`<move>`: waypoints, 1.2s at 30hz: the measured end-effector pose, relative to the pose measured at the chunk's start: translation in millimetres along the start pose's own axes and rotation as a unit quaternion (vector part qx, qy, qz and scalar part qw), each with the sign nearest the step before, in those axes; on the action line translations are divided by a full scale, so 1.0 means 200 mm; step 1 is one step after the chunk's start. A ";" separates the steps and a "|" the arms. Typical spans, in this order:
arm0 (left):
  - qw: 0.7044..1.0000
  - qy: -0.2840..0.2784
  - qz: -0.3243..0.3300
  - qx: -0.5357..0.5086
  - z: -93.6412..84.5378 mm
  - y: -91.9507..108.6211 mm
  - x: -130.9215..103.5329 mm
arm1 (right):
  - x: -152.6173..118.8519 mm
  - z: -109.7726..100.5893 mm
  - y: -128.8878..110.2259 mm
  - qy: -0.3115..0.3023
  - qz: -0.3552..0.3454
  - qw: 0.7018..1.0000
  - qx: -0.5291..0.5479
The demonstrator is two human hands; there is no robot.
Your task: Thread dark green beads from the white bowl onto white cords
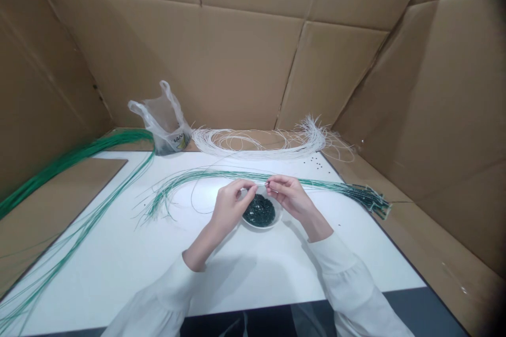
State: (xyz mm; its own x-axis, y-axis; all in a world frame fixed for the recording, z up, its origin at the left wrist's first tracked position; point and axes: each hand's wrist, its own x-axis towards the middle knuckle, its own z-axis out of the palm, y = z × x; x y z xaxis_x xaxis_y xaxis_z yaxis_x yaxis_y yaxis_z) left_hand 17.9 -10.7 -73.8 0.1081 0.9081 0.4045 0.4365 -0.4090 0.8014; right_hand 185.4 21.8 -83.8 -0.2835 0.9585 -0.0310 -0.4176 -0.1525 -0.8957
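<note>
Over a white bowl (pixel 279 216) of small dark beads (pixel 260 210), my two hands almost meet. My left hand (pixel 233 202) is closed in a pinch at the bowl's left rim; a thin pale strand (pixel 192 197) loops beside it and seems to run into its fingers. Thumb and forefinger of my right hand (pixel 290 196) press together above the bowl's right side, on something too small to make out. Just behind both hands lies a bundle of green strands (pixel 229 174), its right end (pixel 371 200) thick with dark beaded pieces.
Coiled white strands (pixel 256 154) lie at the back. A plastic bag (pixel 169 129) stands left of them. Long green strands (pixel 79 160) spread down the left side. Several loose dark beads (pixel 317 165) dot the white tabletop (pixel 253 284). Cardboard walls (pixel 237 63) enclose the back and sides.
</note>
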 end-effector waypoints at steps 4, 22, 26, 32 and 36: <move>1.000 -0.002 0.000 0.008 0.00 0.00 0.00 | 0.00 0.00 0.00 0.006 -0.014 0.999 -0.029; 1.000 0.012 0.002 0.016 0.00 0.01 0.00 | -0.01 0.00 0.00 0.013 -0.076 0.986 -0.149; 1.000 0.012 0.005 0.017 0.00 0.01 0.00 | -0.01 0.00 0.00 0.015 -0.087 0.982 -0.167; 1.000 0.012 0.006 0.014 0.00 0.01 -0.01 | -0.02 0.01 -0.01 0.028 -0.100 0.977 -0.184; 1.000 0.009 0.009 0.015 0.01 0.01 -0.01 | -0.02 0.01 0.00 0.022 -0.101 0.976 -0.193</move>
State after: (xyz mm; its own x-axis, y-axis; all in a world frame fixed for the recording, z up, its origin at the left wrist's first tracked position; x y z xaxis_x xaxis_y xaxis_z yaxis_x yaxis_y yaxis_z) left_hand 19.6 -12.3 -73.9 0.1007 0.8988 0.4266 0.4608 -0.4222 0.7806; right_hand 184.9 17.6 -82.1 -0.1876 0.9704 0.1524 -0.1018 0.1351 -0.9856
